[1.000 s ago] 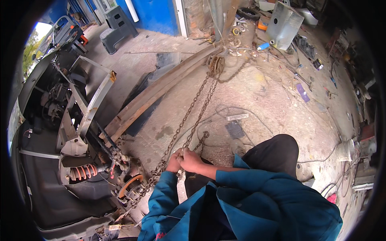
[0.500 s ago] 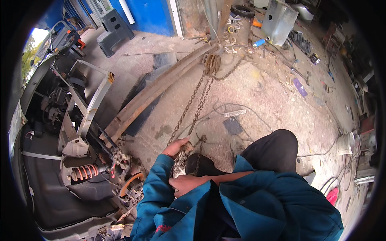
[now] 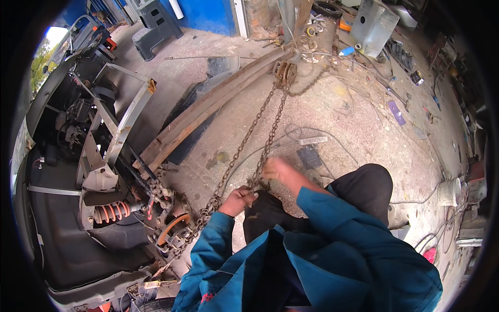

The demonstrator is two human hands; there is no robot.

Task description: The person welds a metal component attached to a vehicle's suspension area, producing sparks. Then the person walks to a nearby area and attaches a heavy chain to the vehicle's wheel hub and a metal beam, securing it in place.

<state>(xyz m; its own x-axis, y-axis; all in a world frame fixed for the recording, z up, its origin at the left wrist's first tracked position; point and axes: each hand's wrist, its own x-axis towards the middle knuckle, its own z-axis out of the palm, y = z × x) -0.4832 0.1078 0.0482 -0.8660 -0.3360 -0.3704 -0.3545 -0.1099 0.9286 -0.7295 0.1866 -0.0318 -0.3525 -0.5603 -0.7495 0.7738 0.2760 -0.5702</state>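
Observation:
A rusty chain hoist block (image 3: 285, 75) lies on the floor at the end of a long metal beam (image 3: 218, 99). Rusty chains (image 3: 240, 151) run from it toward me, one strand passing down left to a bunch beside the vehicle's brake disc (image 3: 174, 230). My left hand (image 3: 239, 201) is closed round the hand chain (image 3: 270, 140) just in front of my knee. Slightly farther along that chain is my right hand (image 3: 278, 170), touching or right beside it; motion blur smears its fingers, so its grip is unclear.
A stripped vehicle body with an orange coil spring (image 3: 112, 211) fills the left side. A grey plastic step stool (image 3: 153, 31) stands far left. Cables, a blue spray can (image 3: 346, 51), a metal tank (image 3: 374, 28) and scrap lie about the right. A white bucket (image 3: 448, 193) is at far right.
My right hand has moved up and away from my lap to the chain farther out. My left hand has shifted slightly right and nearer me. The bunched chain near the brake disc now shows.

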